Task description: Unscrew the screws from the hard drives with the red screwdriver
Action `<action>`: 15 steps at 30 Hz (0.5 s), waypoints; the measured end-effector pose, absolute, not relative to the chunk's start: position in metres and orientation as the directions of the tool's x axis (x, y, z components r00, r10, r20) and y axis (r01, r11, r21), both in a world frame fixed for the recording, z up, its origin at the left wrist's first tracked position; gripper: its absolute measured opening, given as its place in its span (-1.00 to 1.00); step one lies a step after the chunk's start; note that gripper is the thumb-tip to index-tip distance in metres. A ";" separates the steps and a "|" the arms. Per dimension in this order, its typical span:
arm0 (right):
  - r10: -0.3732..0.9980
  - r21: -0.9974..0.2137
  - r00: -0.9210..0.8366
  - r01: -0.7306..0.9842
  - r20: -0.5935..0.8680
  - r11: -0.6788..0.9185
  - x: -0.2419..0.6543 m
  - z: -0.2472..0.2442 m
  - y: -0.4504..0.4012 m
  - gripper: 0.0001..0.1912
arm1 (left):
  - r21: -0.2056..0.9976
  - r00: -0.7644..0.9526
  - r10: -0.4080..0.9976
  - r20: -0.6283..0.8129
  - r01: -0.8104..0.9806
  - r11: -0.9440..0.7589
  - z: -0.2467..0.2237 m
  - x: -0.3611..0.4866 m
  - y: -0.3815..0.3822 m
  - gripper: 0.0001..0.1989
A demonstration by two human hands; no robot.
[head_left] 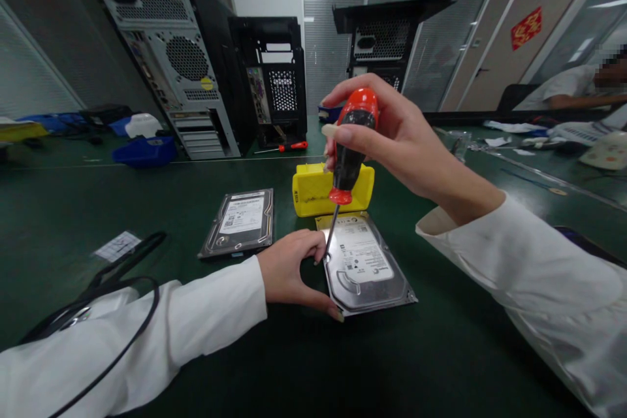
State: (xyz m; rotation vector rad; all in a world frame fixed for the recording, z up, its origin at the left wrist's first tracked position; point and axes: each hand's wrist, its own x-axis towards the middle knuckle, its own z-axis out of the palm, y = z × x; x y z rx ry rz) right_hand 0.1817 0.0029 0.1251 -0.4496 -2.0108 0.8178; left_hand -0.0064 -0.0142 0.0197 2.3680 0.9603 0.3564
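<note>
A silver hard drive [360, 261] with a white label lies flat on the dark green table. My right hand [386, 137] is closed round the red and black handle of a screwdriver [350, 157]. The screwdriver stands nearly upright, slightly tilted, its tip at the left edge of the drive's top. Against that same edge, my left hand [298, 271] holds the drive, thumb at the near left corner and fingers curled close to the tip. Whether a screw sits under the tip I cannot tell. To the left lies a second hard drive [240, 222], touched by neither hand.
Directly behind the drive is a yellow plastic bin [311, 191]. Computer cases [189, 59] stand at the back, with another screwdriver [289, 146] before them. A blue bin [144, 151] is at left. A black cable [151, 300] crosses my left sleeve. A person [568, 91] sits far right.
</note>
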 end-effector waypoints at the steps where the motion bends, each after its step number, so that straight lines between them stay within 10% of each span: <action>1: 0.583 -0.688 -0.532 0.000 0.615 0.726 0.181 0.125 0.003 -0.72 | 0.583 0.708 0.706 0.035 0.559 -0.589 0.020 -0.006 -0.014 -0.39; 15: 0.495 -0.717 -0.719 -0.005 0.487 0.697 0.171 0.140 0.002 -0.76 | 0.605 0.697 0.716 0.042 0.553 -0.574 0.021 -0.006 -0.014 -0.39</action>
